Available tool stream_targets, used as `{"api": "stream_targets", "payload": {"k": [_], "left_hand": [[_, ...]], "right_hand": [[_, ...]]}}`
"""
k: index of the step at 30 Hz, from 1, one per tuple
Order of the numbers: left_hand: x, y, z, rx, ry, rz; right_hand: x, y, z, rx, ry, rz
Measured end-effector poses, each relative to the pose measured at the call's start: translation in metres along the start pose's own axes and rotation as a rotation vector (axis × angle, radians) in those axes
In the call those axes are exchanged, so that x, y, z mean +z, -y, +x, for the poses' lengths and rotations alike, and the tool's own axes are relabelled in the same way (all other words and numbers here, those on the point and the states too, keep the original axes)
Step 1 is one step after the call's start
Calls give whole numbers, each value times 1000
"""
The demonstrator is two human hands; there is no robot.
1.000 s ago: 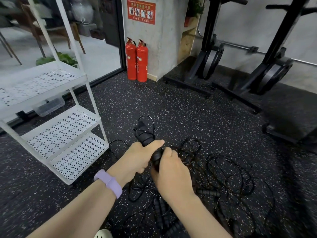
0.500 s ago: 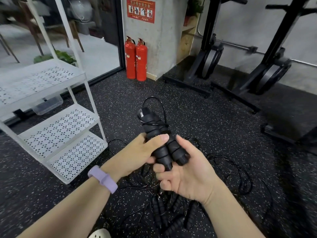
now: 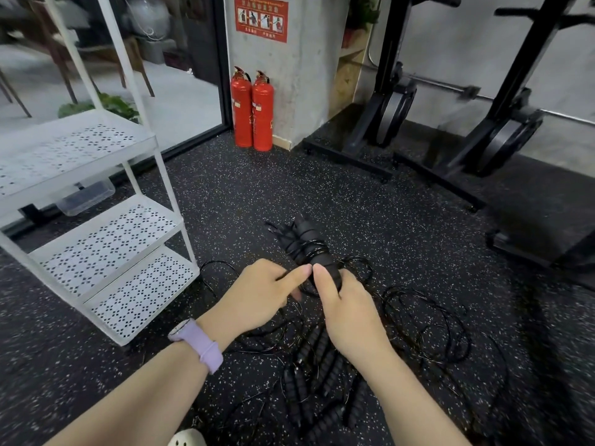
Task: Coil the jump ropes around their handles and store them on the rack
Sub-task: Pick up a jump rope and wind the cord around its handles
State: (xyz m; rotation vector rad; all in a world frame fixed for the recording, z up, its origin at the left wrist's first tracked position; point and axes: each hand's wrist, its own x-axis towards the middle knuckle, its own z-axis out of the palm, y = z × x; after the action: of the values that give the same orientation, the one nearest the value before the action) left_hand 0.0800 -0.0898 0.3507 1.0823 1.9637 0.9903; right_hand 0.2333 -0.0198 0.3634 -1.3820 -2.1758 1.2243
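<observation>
Gripped in right hand (image 3: 349, 313): coiled rope (image 3: 307, 244), long axis pointing up and away. Left hand (image 3: 257, 297), index out, pinching its cord. Two extinguishers (image 3: 252, 111); three-shelf rack (image 3: 106, 239).

2 fire extinguishers (image 3: 252, 111), 1 white rack (image 3: 96, 217) with 3 shelves, 2 hands, 1 wristband (image 3: 201, 344), 1 red sign (image 3: 261, 18).

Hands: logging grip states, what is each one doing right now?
Left hand: pinching the cord on the handles.
Right hand: gripping the jump rope handles.
</observation>
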Motion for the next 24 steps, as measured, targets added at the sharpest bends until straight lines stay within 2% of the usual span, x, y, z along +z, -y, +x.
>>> {"api": "stream_targets", "payload": {"k": [4,6,8,10,13,17,19,21,24], "left_hand": [[10,-8,-6,-101,124,-240],[14,-11,-5,-191,61,-329],[16,-7,-2,-278,-63,-382],[17,-2,0,-310,-96,-440],[9,3,-1,-257,-47,-433],[-1,-2,-2,-91,151,-557],[0,-6,-2,-15,167,-546],[2,-9,-4,55,163,-461],[2,-12,-6,104,162,-454]], "right_hand": [[15,-6,3,-83,-131,-488],[26,-6,2,-149,-171,-649],[35,-5,2,-230,-183,-670],[33,-5,4,-290,-133,-604],[9,-8,9,-228,78,-261],[-18,-5,9,128,464,516],[-26,-4,8,274,678,818],[-30,-5,6,311,810,990],[-29,-6,7,250,805,1097]]}}
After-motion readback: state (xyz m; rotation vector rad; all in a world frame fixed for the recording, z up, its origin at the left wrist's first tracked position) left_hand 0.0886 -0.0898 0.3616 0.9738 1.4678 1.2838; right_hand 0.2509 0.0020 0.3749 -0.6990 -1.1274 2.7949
